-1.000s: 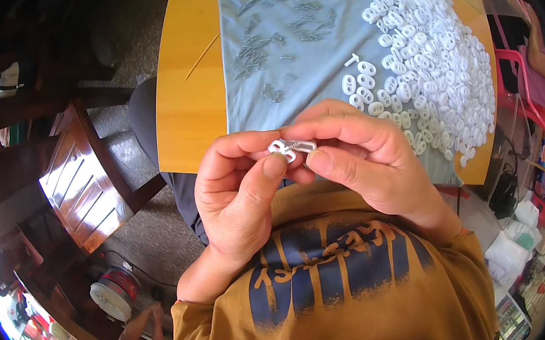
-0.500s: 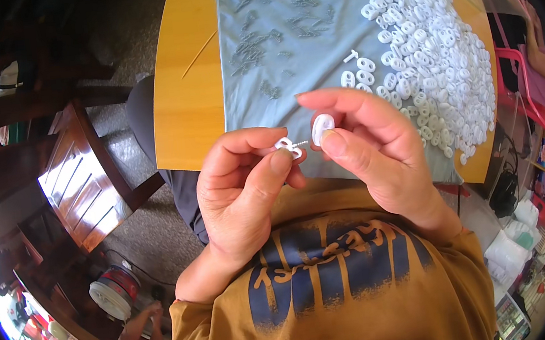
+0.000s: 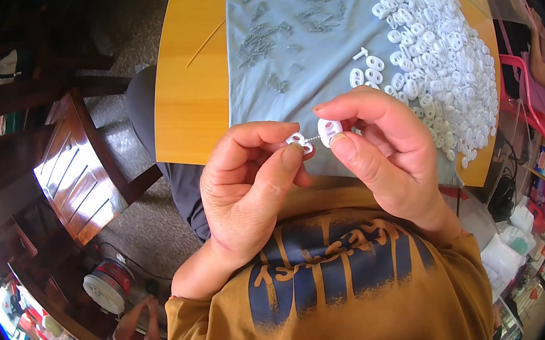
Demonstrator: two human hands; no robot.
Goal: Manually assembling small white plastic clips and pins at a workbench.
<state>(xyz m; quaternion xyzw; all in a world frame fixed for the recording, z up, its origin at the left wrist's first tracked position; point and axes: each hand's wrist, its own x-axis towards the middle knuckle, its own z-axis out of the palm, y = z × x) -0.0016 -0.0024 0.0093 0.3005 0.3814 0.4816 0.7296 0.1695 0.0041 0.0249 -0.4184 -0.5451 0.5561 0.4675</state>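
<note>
Between the thumb and fingers of my left hand (image 3: 240,180) is pinched a small white plastic cord-lock plunger (image 3: 297,141) with two rings. A thin metal spring (image 3: 315,138) sticks out of it to the right. My right hand (image 3: 393,147) grips a white oval cord-lock body (image 3: 329,131) by thumb and finger, its holes facing up. The spring's free end meets the left edge of that body; whether it goes inside I cannot tell. Both hands are held above the near edge of a blue-grey cloth (image 3: 298,94).
Many white oval pieces (image 3: 446,52) are heaped on the table's right side. A few lie apart (image 3: 373,64) near a white T-shaped piece (image 3: 360,53). Small springs (image 3: 260,37) are scattered over the cloth. A thin stick (image 3: 205,43) rests on the yellow table (image 3: 191,119).
The oval body in my right hand has turned so its holes show. The spring's end has come against the body's edge. The whole view has shifted slightly.
</note>
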